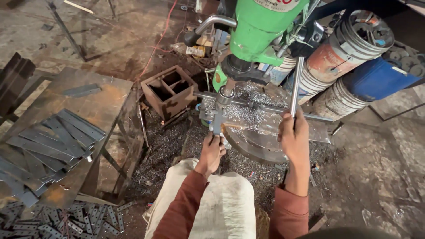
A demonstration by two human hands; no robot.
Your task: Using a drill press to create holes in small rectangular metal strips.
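Head view: right hand [294,135] grips near-upright feed lever [296,84], leaning slightly right.

Flat grey metal strips [53,141] lie stacked on a rusty table [102,97]. A rusty compartmented steel box [170,90] sits on the floor, and stacked buckets [354,40] lean beside a blue drum [376,79].

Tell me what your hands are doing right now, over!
Left hand grips flat metal piece under the drill. Right hand grips feed lever. Metal shavings cover drill table.

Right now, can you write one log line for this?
left hand: holds metal strip under drill | right hand: grips feed lever | shavings on drill table
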